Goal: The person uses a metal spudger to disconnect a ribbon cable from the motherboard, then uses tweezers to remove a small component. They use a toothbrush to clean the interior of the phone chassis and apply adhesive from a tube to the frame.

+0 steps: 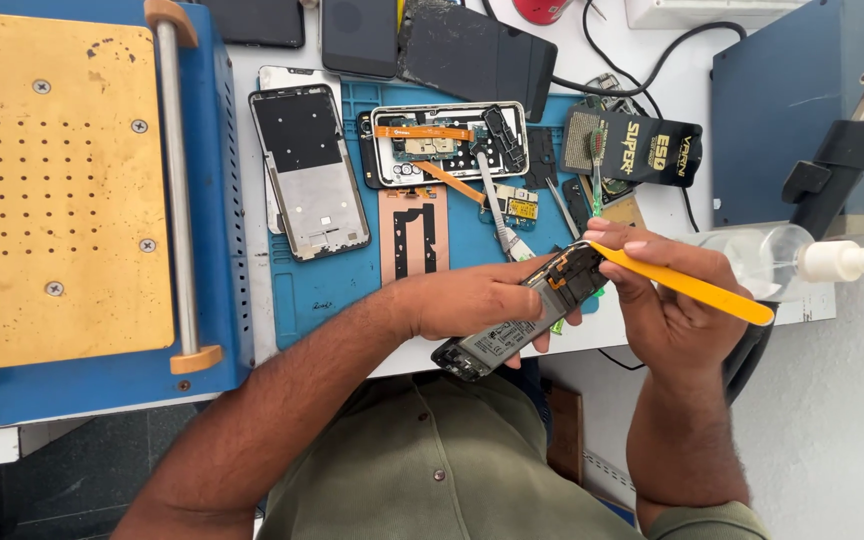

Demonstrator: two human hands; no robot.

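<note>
Left hand: the left hand (pixel 472 300) wraps around an opened phone (pixel 522 315), gripping it along its length and tilting it up off the tabletop (pixel 652 345), likely so the exposed insides face the person.
Right hand: the right hand (pixel 652 300) pinches a yellow pry tool (pixel 687 287) between thumb and fingers, its flat tip touching the phone's upper end, held low like a lever.
Phone: it sits in the air between both hands, just in front of the person's chest and over the near edge of the tabletop; its back is off and dark parts show inside.
Blue mat: a blue mat (pixel 322 290) lies beyond the hands and carries a bare phone frame (pixel 307 170), a second stripped phone (pixel 447 140) with orange ribbon cables, and tweezers (pixel 497 205), spread flat and within reach.
Left side: a blue machine with a yellow plate (pixel 52 190) stands well apart from the hands.
Right side: a clear spray bottle (pixel 802 260) lies near the right hand.
</note>
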